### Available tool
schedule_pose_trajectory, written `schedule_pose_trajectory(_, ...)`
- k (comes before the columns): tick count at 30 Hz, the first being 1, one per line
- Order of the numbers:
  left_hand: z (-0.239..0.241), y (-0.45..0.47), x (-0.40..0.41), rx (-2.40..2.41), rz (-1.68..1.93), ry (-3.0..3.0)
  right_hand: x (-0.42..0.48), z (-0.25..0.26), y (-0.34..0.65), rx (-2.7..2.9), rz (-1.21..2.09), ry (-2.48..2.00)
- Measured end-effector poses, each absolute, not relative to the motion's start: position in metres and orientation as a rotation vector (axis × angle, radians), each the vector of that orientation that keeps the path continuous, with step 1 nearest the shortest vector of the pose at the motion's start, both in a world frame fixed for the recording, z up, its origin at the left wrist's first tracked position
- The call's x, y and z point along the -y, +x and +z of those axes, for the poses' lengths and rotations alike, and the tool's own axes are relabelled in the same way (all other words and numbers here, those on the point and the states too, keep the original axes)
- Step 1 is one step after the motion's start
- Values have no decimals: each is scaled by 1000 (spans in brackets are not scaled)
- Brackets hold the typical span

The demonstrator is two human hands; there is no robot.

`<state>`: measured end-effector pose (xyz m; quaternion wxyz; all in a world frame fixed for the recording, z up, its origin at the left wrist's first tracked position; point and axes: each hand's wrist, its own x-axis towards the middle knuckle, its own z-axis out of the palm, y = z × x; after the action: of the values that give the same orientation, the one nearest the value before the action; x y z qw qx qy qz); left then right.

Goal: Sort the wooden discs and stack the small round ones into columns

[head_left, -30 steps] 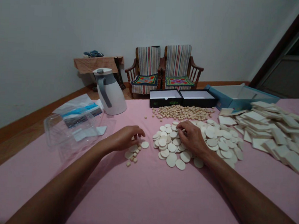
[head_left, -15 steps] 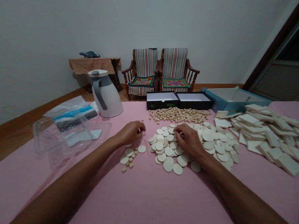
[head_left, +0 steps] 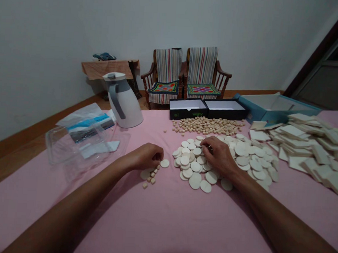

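Note:
My left hand (head_left: 150, 156) is closed, its fingertips pressed together and pointing down, above a short row of small wooden cubes (head_left: 153, 174). Whatever is between those fingers is hidden. A single pale wooden disc (head_left: 165, 163) lies by the fingertips, and another disc (head_left: 145, 174) is partly covered under the hand. My right hand (head_left: 217, 152) rests over a wide pile of round wooden discs (head_left: 195, 166), thumb and fingers curled at the pile's top left. What it grips cannot be made out.
Behind the discs lies a heap of wooden cubes (head_left: 209, 126), before two black box trays (head_left: 188, 115). Square wooden tiles (head_left: 313, 146) and a blue box (head_left: 268, 115) are at right. A white jug (head_left: 124, 104), clear plastic container (head_left: 58, 150) and blue-white packet (head_left: 90, 125) stand left.
My left hand has lowered toward the cubes and discs, its fingers drawing together. My right hand stays at the disc pile. The view has shifted slightly.

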<state>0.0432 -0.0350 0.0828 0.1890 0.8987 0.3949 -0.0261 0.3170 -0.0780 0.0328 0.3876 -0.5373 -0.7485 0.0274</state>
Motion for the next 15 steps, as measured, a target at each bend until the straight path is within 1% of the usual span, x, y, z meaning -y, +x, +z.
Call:
schedule_pose_trajectory(8, 79, 53, 19, -1156, -19, 2526, 78, 33, 317, 1920, 54, -1394)
schedule_pose_trajectory(10, 80, 56, 11, -1202, 87, 2525, 78, 33, 317, 1927, 48, -1397)
schedule_pose_trajectory(14, 85, 55, 6, -1307, 490, 2531, 79, 34, 316, 1949, 46, -1406)
schedule_pose_trajectory(15, 87, 52, 9, -1269, 504, 2542, 80, 34, 316, 1951, 45, -1407)
